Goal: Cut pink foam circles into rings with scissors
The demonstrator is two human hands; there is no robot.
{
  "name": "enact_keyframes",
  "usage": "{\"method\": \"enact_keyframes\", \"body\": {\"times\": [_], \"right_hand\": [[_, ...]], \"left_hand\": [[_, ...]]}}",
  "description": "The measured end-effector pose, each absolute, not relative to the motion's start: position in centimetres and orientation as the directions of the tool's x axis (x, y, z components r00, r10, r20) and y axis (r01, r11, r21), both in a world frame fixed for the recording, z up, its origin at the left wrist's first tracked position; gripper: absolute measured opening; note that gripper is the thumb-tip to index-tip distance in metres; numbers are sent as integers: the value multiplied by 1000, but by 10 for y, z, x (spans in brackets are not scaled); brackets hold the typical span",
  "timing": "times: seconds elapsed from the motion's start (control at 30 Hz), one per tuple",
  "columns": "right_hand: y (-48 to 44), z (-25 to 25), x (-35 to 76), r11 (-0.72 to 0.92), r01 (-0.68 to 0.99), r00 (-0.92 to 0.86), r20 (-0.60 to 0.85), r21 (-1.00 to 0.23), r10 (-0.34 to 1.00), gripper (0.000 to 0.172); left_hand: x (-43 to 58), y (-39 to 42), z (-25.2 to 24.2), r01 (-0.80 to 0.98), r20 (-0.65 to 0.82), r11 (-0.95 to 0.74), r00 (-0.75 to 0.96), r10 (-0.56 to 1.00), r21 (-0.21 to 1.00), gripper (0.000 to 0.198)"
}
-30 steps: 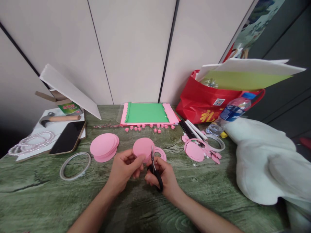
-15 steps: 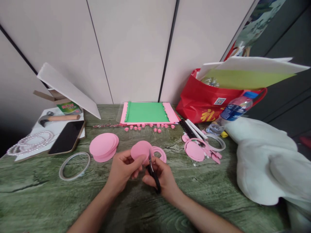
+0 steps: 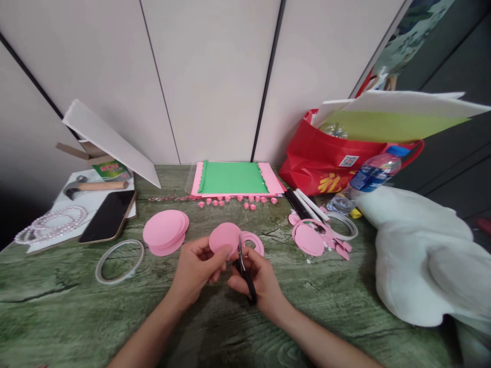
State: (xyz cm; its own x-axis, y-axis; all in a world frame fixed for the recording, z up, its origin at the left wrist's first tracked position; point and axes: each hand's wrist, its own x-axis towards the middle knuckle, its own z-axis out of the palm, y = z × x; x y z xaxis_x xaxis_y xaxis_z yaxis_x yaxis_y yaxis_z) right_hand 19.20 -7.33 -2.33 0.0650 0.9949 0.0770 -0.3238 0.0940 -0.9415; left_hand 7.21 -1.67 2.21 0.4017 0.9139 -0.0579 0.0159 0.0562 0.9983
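Between the thumb and fingers of my left hand point(image 3: 201, 266) is a pink paper circle point(image 3: 223, 238), held up above the table. My right hand point(image 3: 259, 276) grips black-handled scissors point(image 3: 245, 276), their blades pointing away from me at the circle's right edge. Behind the scissors lies a pink paper ring point(image 3: 253, 244), partly hidden. To the left of my hands rests a stack of pink paper circles point(image 3: 164, 228). Over on the right are another pink circle point(image 3: 309, 240) and several pink scraps point(image 3: 340, 250).
At the back lie green paper point(image 3: 233, 177) and small pink pieces point(image 3: 246, 205). On the left are a tape roll point(image 3: 100, 266), phone point(image 3: 107, 217), hammer point(image 3: 99, 186) and beads point(image 3: 53, 225). A red bag point(image 3: 303, 158), bottle point(image 3: 374, 174), pens point(image 3: 311, 204) and white plush thing point(image 3: 406, 266) stand right.
The scissor blades have shifted slightly along the circle's right edge and look closer together. Everything in view has moved a little to the right.
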Motion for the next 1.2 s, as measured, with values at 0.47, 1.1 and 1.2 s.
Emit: {"method": "enact_keyframes", "body": {"times": [0.47,1.1,1.2], "right_hand": [[-74,-28,193,79,-296,75,59,-952,995,40],[-75,-27,191,17,-283,115,-16,-959,993,37],[-75,-22,190,-25,-250,117,-56,-968,991,37]], "left_hand": [[71,-17,25,-4,-60,67,397,916,998,23],[71,-15,25,-75,-42,76,382,923,994,23],[72,-16,26,-106,-38,81,363,931,991,24]]}}
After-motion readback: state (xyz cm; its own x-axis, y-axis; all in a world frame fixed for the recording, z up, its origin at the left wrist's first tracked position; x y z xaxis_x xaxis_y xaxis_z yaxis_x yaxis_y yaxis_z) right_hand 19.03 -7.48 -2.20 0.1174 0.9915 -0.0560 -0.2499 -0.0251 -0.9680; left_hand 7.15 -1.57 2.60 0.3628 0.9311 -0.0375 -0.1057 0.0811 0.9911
